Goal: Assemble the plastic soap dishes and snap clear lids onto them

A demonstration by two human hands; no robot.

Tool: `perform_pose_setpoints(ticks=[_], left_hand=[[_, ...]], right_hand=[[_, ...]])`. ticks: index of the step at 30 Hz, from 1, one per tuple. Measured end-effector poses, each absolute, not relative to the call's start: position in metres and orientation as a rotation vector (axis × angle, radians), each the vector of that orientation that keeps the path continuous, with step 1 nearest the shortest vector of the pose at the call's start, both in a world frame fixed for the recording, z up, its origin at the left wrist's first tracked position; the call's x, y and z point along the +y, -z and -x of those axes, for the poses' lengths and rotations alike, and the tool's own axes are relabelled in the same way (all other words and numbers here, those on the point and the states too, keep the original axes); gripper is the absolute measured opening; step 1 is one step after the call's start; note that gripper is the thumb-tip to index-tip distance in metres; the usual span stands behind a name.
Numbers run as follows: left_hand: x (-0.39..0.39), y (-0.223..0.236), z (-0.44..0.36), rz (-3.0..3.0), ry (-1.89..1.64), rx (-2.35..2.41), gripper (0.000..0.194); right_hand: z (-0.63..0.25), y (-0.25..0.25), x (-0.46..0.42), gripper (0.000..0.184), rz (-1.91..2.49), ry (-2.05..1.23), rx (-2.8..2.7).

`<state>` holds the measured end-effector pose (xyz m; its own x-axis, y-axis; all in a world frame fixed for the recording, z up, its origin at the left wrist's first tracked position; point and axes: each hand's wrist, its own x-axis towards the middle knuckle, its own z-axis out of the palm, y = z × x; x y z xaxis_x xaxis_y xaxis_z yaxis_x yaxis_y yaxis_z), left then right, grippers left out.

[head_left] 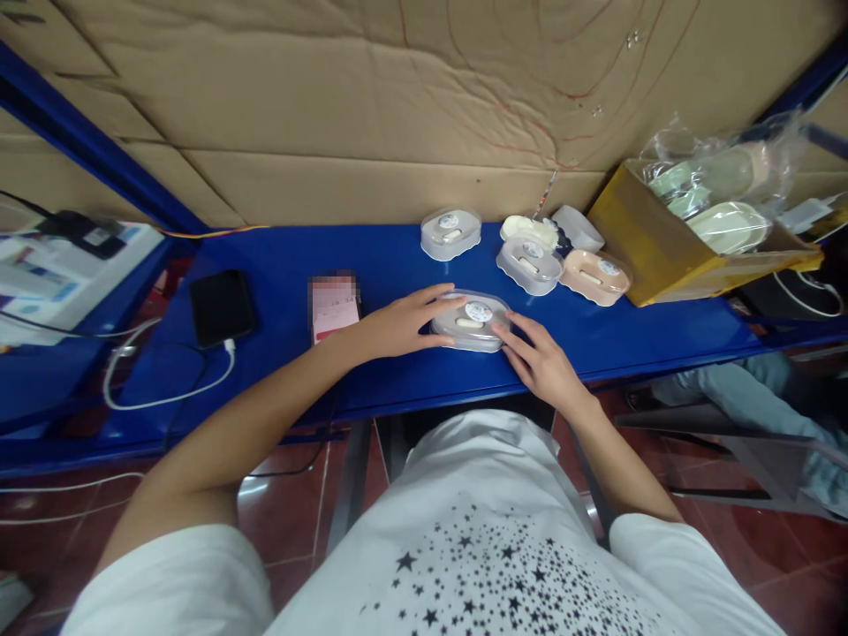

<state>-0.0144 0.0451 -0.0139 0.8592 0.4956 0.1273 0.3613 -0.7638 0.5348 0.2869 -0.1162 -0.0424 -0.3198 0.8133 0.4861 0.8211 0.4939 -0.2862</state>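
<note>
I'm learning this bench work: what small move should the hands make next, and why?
Probably draw the fingers of both hands in gently around the oval case: the left hand and right hand already touch opposite ends, and it lies flat on the blue table.

Black device [223,307], white cable [159,406] (plugged into the device), blue table [278,261], creased cardboard [305,106] behind
</note>
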Motion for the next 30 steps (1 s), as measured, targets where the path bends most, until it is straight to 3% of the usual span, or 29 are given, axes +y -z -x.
perform_pose_setpoints(ticks=[6,11,22,26,30], left_hand=[[0.053,0.019,0.016,-2.492,-0.357,0.609,0.082],[0.055,0.019,0.017,-2.511,-0.340,0.578,0.090],[0.052,0.001,0.023,-2.659,-0.422,0.585,0.071],[0.053,-0.014,0.031,-2.853,-0.456,0.703,0.055],[0.070,-0.018,0.039,-2.942,-0.472,0.992,0.055]], right_hand=[[-0.287,0.044,-0.116,0.069,1.283,0.108,-2.189],[-0.288,0.045,-0.116,0.066,1.312,0.078,-2.190],[-0.279,0.039,-0.111,0.063,1.233,0.055,-2.249],[-0.265,0.031,-0.091,0.063,1.231,0.058,-2.323],[-0.285,0.016,-0.063,0.064,1.413,0.154,-2.199]])
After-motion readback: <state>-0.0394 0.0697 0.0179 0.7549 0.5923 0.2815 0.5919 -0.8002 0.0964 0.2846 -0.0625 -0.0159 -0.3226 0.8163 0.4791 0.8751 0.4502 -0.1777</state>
